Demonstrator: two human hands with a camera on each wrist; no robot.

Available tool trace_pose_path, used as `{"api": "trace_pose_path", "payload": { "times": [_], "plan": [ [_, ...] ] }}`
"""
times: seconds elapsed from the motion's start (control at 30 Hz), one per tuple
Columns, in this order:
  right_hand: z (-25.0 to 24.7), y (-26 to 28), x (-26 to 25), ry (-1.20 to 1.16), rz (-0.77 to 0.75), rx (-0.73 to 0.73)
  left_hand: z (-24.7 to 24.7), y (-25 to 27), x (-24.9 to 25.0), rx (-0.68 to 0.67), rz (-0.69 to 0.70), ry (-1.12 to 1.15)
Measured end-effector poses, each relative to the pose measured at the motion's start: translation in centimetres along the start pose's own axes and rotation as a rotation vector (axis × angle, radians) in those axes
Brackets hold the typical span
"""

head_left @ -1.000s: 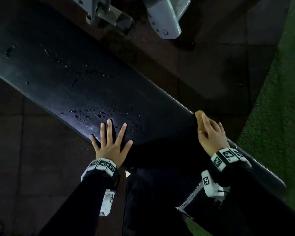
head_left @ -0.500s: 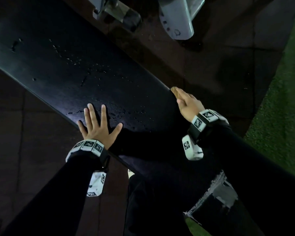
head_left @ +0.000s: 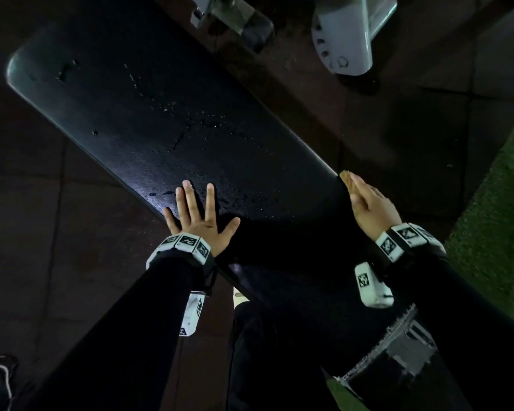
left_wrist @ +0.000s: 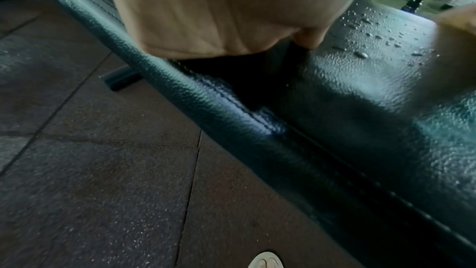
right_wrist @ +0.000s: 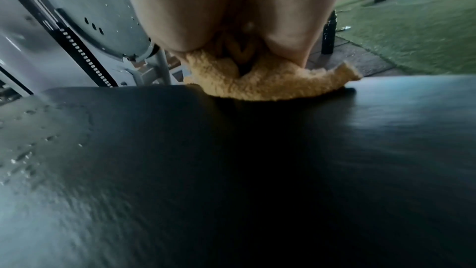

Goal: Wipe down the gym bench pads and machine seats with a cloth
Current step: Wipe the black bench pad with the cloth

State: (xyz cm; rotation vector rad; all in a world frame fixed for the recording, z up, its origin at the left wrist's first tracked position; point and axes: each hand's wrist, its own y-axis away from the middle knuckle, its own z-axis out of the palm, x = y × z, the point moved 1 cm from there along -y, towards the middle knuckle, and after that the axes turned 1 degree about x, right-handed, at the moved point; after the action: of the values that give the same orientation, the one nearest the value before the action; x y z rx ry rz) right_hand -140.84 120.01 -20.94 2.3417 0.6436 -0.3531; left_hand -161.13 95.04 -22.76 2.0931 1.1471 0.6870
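A long black bench pad point(head_left: 161, 114) runs diagonally from upper left to lower right, with water droplets point(head_left: 208, 123) scattered on it. My left hand point(head_left: 199, 218) lies flat on the pad's near edge, fingers spread, holding nothing. In the left wrist view the palm point(left_wrist: 231, 7) rests by the seam of the pad point(left_wrist: 360, 89). My right hand point(head_left: 371, 206) is at the pad's far edge and grips a fluffy yellow cloth point(head_left: 346, 176). The right wrist view shows the cloth point(right_wrist: 270, 83) bunched under the hand point(right_wrist: 231, 7) and pressed on the pad point(right_wrist: 231, 170).
A grey machine frame point(head_left: 344, 34) stands beyond the bench's far side. Green turf point(head_left: 493, 203) lies to the right, with a black bottle point(right_wrist: 329, 32) at its border. Dark rubber floor tiles point(head_left: 42, 232) surround the bench. My shoe point(left_wrist: 266, 260) is beside the bench leg point(left_wrist: 121, 78).
My right hand slid the cloth along the pad's far edge away from me, then back toward me. The left hand has stayed flat on the near edge.
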Motion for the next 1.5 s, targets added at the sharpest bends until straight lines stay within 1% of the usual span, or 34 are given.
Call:
{"api": "trace_pose_path", "payload": {
  "times": [0.07, 0.17, 0.23, 0.33, 0.4, 0.5, 0.6, 0.63, 0.67, 0.73, 0.8, 0.83, 0.87, 0.9, 0.97, 1.0, 1.07, 1.13, 1.17, 1.23, 1.3, 1.37, 1.4, 1.43, 1.47, 1.5],
  "plan": [
    [0.5, -1.9, -2.5, -0.005, -0.074, 0.013, 0.0, 0.0, -0.1, 0.0, 0.006, 0.009],
    [1.4, -5.3, -6.7, 0.058, -0.182, 0.0, 0.1, 0.1, -0.1, 0.012, 0.006, 0.016],
    [2.2, -7.2, -9.1, 0.106, -0.217, -0.034, 0.1, 0.2, -0.1, 0.039, 0.002, 0.007],
    [3.5, -8.5, -11.4, 0.207, -0.27, -0.076, 0.1, 0.1, -0.2, 0.017, -0.004, 0.004],
    [4.4, -7.9, -12.2, 0.24, -0.305, -0.088, 0.1, 0.0, -0.2, 0.011, 0.0, 0.014],
    [6.1, -4.9, -11.8, 0.318, -0.452, -0.122, 0.0, 0.2, -0.1, 0.031, -0.001, 0.014],
    [7.5, 0.2, -9.2, 0.419, -0.66, -0.098, -0.1, 0.2, 0.1, 0.021, -0.004, 0.026],
    [7.9, 2.0, -7.8, 0.469, -0.702, -0.08, -0.1, 0.2, 0.2, 0.015, -0.002, 0.032],
    [8.0, 3.5, -6.1, 0.516, -0.692, -0.09, -0.2, 0.1, 0.2, 0.01, 0.002, 0.035],
    [7.1, 4.8, -2.7, 0.562, -0.564, -0.155, -0.2, 0.2, 0.1, 0.001, 0.018, 0.032],
    [5.5, 4.4, -0.8, 0.693, -0.492, -0.216, -0.1, 0.3, 0.0, 0.006, 0.029, 0.029],
    [4.9, 3.7, -0.2, 0.723, -0.49, -0.205, 0.0, 0.3, 0.0, 0.008, 0.029, 0.031],
    [4.4, 2.9, -0.3, 0.677, -0.471, -0.182, 0.0, 0.3, 0.1, 0.009, 0.027, 0.033],
    [3.9, 1.9, -0.8, 0.578, -0.404, -0.139, 0.1, 0.2, 0.1, 0.012, 0.023, 0.031],
    [3.3, -0.5, -2.9, 0.384, -0.275, -0.044, 0.2, 0.2, 0.0, 0.018, 0.021, 0.026],
    [3.3, -1.9, -4.0, 0.323, -0.253, -0.003, 0.2, 0.2, -0.1, 0.025, 0.025, 0.031],
    [3.9, -4.4, -6.8, 0.289, -0.256, 0.02, 0.4, 0.2, -0.2, 0.056, 0.037, 0.043],
    [4.9, -5.7, -9.5, 0.286, -0.27, 0.012, 0.6, 0.2, -0.2, 0.097, 0.037, 0.045],
    [5.6, -5.6, -10.6, 0.3, -0.3, 0.006, 0.7, 0.2, -0.2, 0.11, 0.03, 0.042],
    [7.1, -4.3, -11.5, 0.353, -0.412, -0.012, 0.8, 0.0, -0.3, 0.117, 0.017, 0.029],
    [8.2, -1.9, -10.4, 0.387, -0.542, -0.043, 0.8, -0.2, -0.3, 0.104, 0.016, 0.025],
    [8.8, 1.3, -7.9, 0.418, -0.633, -0.029, 0.7, -0.3, -0.3, 0.089, 0.018, 0.037],
    [8.9, 2.7, -6.3, 0.443, -0.639, -0.013, 0.6, -0.4, -0.4, 0.084, 0.019, 0.039],
    [8.6, 3.8, -4.7, 0.45, -0.609, -0.016, 0.6, -0.5, -0.4, 0.074, 0.021, 0.037],
    [8.1, 4.3, -3.0, 0.453, -0.546, -0.036, 0.6, -0.5, -0.5, 0.062, 0.025, 0.033],
    [7.4, 4.3, -1.6, 0.484, -0.483, -0.085, 0.7, -0.5, -0.5, 0.055, 0.03, 0.031]
  ]
}}
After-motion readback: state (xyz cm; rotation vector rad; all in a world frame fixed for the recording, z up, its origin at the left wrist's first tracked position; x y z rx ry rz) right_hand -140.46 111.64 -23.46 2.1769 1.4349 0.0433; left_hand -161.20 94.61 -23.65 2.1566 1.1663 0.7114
